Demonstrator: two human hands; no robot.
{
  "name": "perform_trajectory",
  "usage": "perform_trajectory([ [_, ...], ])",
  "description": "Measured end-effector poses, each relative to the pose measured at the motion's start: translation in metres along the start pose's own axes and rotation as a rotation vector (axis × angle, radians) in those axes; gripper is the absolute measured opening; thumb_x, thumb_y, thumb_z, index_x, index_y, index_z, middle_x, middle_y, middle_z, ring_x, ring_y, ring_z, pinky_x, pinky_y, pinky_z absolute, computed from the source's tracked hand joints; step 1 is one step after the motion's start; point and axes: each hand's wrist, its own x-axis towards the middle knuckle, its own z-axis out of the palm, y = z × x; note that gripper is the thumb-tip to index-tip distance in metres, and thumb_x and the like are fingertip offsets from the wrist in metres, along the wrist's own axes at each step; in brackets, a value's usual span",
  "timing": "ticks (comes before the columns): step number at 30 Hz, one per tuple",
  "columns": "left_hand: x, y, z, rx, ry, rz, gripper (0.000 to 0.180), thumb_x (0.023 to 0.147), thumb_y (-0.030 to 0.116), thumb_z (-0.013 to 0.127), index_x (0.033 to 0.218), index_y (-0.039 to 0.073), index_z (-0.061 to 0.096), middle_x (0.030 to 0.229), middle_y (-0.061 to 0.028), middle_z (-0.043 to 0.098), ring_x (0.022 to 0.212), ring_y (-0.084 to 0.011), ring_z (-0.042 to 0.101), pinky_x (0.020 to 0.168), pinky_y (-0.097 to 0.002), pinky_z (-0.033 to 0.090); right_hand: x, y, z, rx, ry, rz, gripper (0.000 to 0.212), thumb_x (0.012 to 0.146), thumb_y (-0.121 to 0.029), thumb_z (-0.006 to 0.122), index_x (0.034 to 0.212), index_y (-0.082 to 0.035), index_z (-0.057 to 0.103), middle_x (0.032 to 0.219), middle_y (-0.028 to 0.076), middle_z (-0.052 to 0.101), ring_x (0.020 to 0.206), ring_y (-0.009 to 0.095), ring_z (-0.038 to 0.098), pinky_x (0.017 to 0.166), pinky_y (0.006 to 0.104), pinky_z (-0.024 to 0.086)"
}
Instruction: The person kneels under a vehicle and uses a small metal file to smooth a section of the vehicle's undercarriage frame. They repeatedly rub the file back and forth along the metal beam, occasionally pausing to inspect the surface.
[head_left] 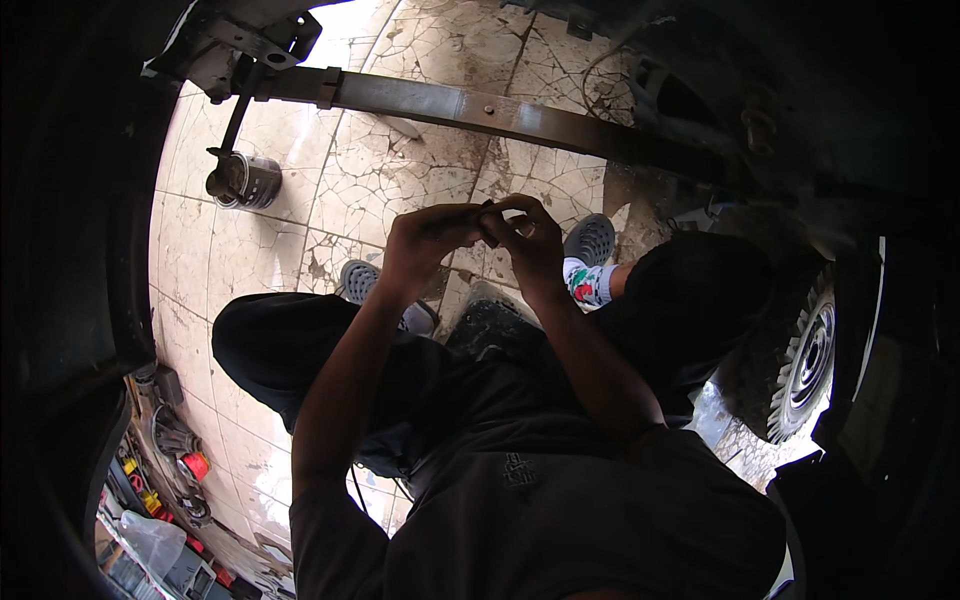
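Observation:
My two hands meet in front of me, above the tiled floor and between my knees. A small dark piece is pinched where the fingertips come together; it is too small and shadowed for me to name. My left hand has its fingers stretched toward it and closed on its left side. My right hand curls thumb and index finger round its other side. Beyond the hands, a long flat metal bar, like a leaf spring, crosses from upper left to right, apart from them.
A dark can stands on the cracked tile floor at the left, below a hanging metal rod. Dark vehicle bodywork surrounds me. A wheel with a chunky tyre is at the right. Tools and a clear plastic bag lie at lower left.

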Motion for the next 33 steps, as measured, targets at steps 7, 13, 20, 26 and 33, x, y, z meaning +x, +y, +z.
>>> perform_trajectory([
  [7, 0.0, -0.006, -0.002, -0.009, 0.021, 0.04, 0.029, 0.097, 0.005, 0.072, 0.123, -0.007, 0.071, 0.104, -0.0121, 0.079, 0.095, -0.0155, 0.074, 0.087, -0.0288, 0.059, -0.005, -0.016, 0.01, 0.259, -0.061, 0.057, 0.027, 0.097, -0.013, 0.076, 0.117, 0.004, 0.071, 0.098, 0.01, 0.074, 0.088, 0.015, 0.069, 0.079, 0.0282, 0.055],
  [13, 0.001, -0.014, -0.001, -0.027, 0.063, 0.049, 0.024, 0.098, 0.007, 0.073, 0.118, -0.007, 0.072, 0.105, -0.0126, 0.077, 0.095, -0.0177, 0.073, 0.088, -0.0307, 0.058, -0.005, -0.011, 0.009, 0.243, -0.087, 0.127, 0.028, 0.097, -0.011, 0.075, 0.119, 0.007, 0.071, 0.101, 0.012, 0.075, 0.086, 0.015, 0.069, 0.077, 0.0295, 0.054],
  [20, 0.002, -0.008, 0.004, 0.07, 0.201, -0.047, 0.029, 0.095, 0.01, 0.078, 0.116, -0.007, 0.072, 0.102, -0.013, 0.078, 0.091, -0.0158, 0.074, 0.084, -0.0286, 0.059, -0.006, -0.014, 0.014, 0.082, -0.065, -0.021, 0.032, 0.095, -0.011, 0.076, 0.122, 0.004, 0.07, 0.1, 0.013, 0.079, 0.094, 0.017, 0.076, 0.087, 0.0296, 0.059],
  [26, 0.003, -0.005, 0.003, -0.051, 0.225, -0.084, 0.028, 0.094, 0.01, 0.079, 0.115, -0.007, 0.073, 0.103, -0.0136, 0.077, 0.09, -0.017, 0.074, 0.084, -0.0291, 0.06, -0.004, -0.009, 0.007, 0.006, -0.135, -0.033, 0.036, 0.09, 0.001, 0.079, 0.125, 0.003, 0.069, 0.117, 0.016, 0.076, 0.11, 0.019, 0.073, 0.099, 0.0316, 0.058],
  [33, -0.003, 0.002, 0.001, -0.162, 0.27, -0.164, 0.03, 0.093, 0.009, 0.08, 0.115, -0.01, 0.072, 0.104, -0.0164, 0.077, 0.092, -0.0197, 0.076, 0.085, -0.0318, 0.064, -0.004, -0.015, 0.005, -0.345, -0.175, -0.341, 0.03, 0.091, -0.006, 0.079, 0.121, -0.006, 0.075, 0.11, 0.01, 0.076, 0.104, 0.019, 0.073, 0.087, 0.032, 0.059],
])
